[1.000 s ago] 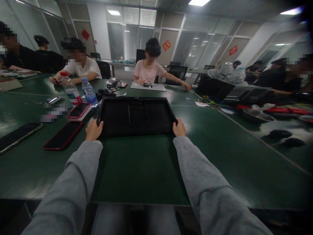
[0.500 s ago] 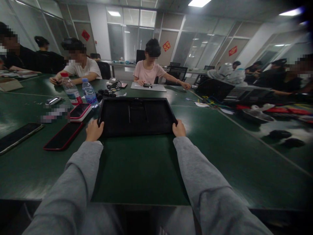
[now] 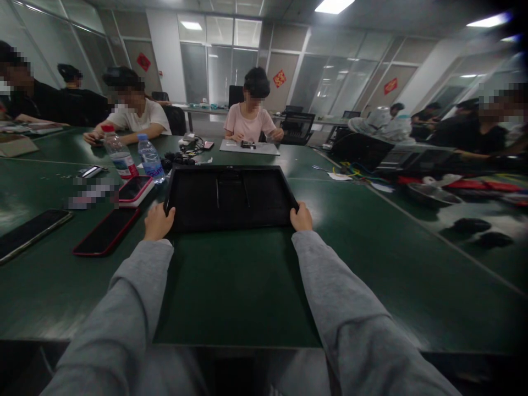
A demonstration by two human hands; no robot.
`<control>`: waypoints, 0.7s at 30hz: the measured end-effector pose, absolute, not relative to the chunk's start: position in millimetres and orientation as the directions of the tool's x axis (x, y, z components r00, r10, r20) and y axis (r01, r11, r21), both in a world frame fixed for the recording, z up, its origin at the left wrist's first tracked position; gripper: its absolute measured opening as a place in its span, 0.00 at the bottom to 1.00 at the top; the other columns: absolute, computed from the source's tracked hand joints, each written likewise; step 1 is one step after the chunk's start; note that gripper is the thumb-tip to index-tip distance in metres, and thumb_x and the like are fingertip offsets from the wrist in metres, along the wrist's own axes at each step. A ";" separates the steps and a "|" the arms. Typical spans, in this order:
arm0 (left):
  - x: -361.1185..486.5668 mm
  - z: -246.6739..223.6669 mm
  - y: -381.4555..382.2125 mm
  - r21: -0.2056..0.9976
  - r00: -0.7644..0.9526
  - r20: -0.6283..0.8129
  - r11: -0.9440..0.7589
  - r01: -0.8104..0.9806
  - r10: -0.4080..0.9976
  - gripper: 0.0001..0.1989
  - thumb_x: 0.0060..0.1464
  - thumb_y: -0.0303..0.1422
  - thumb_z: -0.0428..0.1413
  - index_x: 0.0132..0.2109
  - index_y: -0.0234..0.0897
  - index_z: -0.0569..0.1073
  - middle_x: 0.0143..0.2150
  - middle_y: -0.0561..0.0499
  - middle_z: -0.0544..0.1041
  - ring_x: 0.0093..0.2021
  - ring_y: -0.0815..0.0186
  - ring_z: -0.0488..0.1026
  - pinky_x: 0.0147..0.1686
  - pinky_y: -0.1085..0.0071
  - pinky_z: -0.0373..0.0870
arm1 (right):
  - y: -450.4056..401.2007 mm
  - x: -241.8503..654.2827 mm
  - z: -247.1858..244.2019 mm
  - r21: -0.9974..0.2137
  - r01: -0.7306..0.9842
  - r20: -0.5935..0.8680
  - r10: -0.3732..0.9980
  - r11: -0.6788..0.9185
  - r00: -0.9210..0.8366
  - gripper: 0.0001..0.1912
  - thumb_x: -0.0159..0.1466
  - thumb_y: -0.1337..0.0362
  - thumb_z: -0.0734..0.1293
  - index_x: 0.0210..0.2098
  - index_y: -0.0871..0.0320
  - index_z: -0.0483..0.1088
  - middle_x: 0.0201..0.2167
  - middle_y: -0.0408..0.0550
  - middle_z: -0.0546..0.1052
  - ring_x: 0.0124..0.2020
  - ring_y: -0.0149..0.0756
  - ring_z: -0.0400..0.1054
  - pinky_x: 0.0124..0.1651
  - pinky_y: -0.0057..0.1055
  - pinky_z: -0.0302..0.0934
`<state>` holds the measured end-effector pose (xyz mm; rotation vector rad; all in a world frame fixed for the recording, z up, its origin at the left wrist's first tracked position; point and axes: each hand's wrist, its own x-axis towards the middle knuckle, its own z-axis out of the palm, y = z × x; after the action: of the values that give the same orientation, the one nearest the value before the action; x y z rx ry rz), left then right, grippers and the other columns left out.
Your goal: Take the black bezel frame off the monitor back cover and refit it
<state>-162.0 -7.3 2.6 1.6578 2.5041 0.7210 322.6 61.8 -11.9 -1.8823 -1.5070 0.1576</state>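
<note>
A black, shallow rectangular panel (image 3: 198, 201) with a raised rim lies on the green table in front of me. Two thin upright lines frame a recessed part in its middle. My left hand (image 3: 160, 221) is closed on its left edge, thumb on the near side. On the opposite edge, my right hand (image 3: 302, 216) grips in the same way. Both hands' fingers are partly hidden behind the rim. Left of my left hand lies a phone with a red edge (image 3: 107, 234). A pink-framed phone (image 3: 135, 190) rests just beyond it.
Two plastic bottles, one red-capped (image 3: 121, 154) and one blue-capped (image 3: 150, 159), stand beyond the phones. Another phone (image 3: 31, 234) lies far left. Black cables (image 3: 179, 159) sit behind the panel. A person opposite works over a white board (image 3: 266, 148). Wires (image 3: 355, 171) and a metal pan (image 3: 433, 193) are at right.
The person opposite has drawn an outstretched arm back toward the white board. My hands and the black panel have hardly moved.
</note>
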 end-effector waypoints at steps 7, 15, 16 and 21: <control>-161.8 3.1 -7.1 0.416 -0.423 0.209 0.311 0.855 0.882 0.30 0.64 0.45 0.45 0.66 0.31 0.66 0.64 0.30 0.69 0.64 0.43 0.65 0.59 0.48 0.64 | 61.7 323.2 -13.0 -0.595 0.800 0.322 0.889 -0.077 0.326 0.24 0.64 0.64 0.59 0.58 0.62 0.67 0.48 0.60 0.77 0.49 0.47 0.71 0.54 0.43 0.64; -160.6 4.2 -8.3 0.425 -0.424 0.205 0.309 0.851 0.882 0.30 0.64 0.45 0.45 0.65 0.31 0.66 0.63 0.30 0.69 0.64 0.42 0.65 0.59 0.47 0.64 | 61.0 322.6 -12.4 -0.587 0.805 0.316 0.890 -0.089 0.329 0.25 0.64 0.64 0.58 0.59 0.62 0.67 0.47 0.61 0.77 0.49 0.47 0.71 0.53 0.44 0.65; -160.8 4.0 -8.1 0.424 -0.423 0.204 0.310 0.851 0.883 0.30 0.64 0.45 0.45 0.65 0.31 0.66 0.63 0.30 0.70 0.64 0.42 0.66 0.58 0.47 0.65 | 61.1 322.7 -12.3 -0.584 0.806 0.308 0.893 -0.094 0.327 0.25 0.64 0.64 0.58 0.59 0.63 0.67 0.48 0.61 0.77 0.49 0.48 0.71 0.53 0.44 0.65; -161.3 2.9 -7.1 0.410 -0.420 0.210 0.311 0.857 0.883 0.31 0.64 0.45 0.45 0.66 0.30 0.65 0.64 0.29 0.69 0.64 0.42 0.65 0.58 0.46 0.64 | 62.5 323.1 -13.1 -0.602 0.795 0.322 0.887 -0.078 0.330 0.24 0.63 0.65 0.59 0.58 0.63 0.67 0.48 0.61 0.77 0.50 0.48 0.71 0.55 0.45 0.64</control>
<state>-161.3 -7.1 2.9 1.6609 2.4991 0.7276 323.1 62.5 -13.1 -1.8844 -1.4819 0.1650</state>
